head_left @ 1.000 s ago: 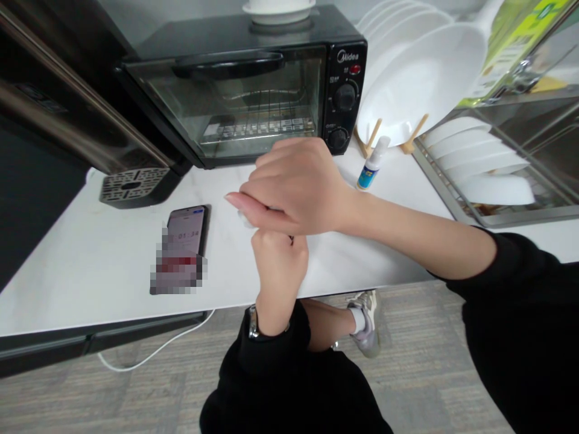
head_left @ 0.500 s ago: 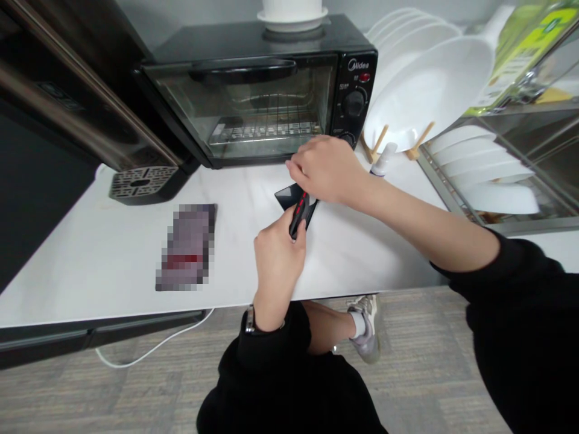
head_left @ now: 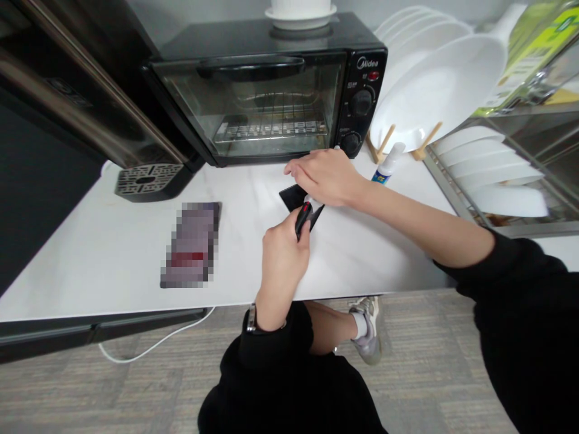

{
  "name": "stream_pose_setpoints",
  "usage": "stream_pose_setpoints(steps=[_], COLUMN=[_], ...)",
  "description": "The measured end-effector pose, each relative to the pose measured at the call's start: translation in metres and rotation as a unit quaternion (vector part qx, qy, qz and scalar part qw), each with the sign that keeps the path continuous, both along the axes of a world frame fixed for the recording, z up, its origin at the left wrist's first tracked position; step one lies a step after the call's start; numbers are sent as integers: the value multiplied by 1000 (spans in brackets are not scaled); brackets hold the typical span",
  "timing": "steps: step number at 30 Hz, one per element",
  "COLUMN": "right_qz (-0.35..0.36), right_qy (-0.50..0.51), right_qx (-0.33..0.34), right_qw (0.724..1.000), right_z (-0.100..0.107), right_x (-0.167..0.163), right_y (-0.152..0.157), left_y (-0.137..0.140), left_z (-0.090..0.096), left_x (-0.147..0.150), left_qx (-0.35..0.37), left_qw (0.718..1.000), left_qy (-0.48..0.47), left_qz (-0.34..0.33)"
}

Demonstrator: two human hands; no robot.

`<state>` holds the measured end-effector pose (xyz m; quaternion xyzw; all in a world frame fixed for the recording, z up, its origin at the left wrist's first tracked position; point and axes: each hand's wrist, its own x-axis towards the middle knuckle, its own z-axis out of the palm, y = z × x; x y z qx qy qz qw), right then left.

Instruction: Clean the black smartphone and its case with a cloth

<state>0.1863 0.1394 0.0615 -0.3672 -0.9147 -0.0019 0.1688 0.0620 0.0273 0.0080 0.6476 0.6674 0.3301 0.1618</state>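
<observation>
My left hand [head_left: 284, 250] is closed round a black handle with red marks [head_left: 304, 218], near the middle of the white counter. What kind of tool it belongs to does not show. My right hand [head_left: 328, 175] lies just beyond, fingers curled down over the handle's far end and hiding whatever they grip. A small whitish or clear piece [head_left: 310, 200] peeks out between the handle and my right hand. Under both hands is a flat, glossy black object [head_left: 292, 196], partly covered; I cannot make out its kind.
A black toaster oven [head_left: 271, 108] stands behind my hands, with a white pot and saucer [head_left: 301, 17] on top. A white spray bottle [head_left: 389, 164] and racked white plates [head_left: 438, 90] are to the right. Left are a pixelated flat object [head_left: 192, 244] and a drip tray [head_left: 151, 181].
The whole view has shifted slightly. My right hand has moved a little down and flattened over the tool, while less of the handle's red marking shows. My left hand keeps its hold.
</observation>
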Motion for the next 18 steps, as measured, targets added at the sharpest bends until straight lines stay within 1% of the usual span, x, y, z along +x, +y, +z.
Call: stream_pose_setpoints(steps=[1,2,5,6,7,8,11,12,13,15,18], right_qz=[11,38,146,165,164,146,53,35,34,81,197], right_qy=[-6,-14,-28,-28,-28,-30,-42,-41,-40,-37,-19], right_qx=[3,1,-7,-10,-14,-18,-17,-12,-6,2,-5], right_qw=[1000,999,989,986,986,989,998,998,999,996,980], right_z=[-1,-2,-6,-6,-6,-5,1,2,2,0,-6], right_x=[-1,-4,-17,-19,-20,-18,-4,1,4,3,-10], right_y=[-2,-10,-42,-48,-49,-45,-13,-3,4,1,-32], left_y=[0,1,5,5,5,4,0,-1,-2,-3,-3], left_z=[-2,-4,-13,-14,-14,-12,0,3,5,4,-8], left_x=[0,0,-2,-3,-3,-4,-4,-5,-5,-7,-11], left_qx=[0,2,9,12,11,6,-13,-14,-13,-12,18], left_qw=[1000,1000,1000,1000,1000,1000,999,999,999,998,998], left_qy=[0,1,10,10,12,17,33,36,39,48,55], left_qz=[0,2,20,23,20,15,-15,-22,-27,-31,-33])
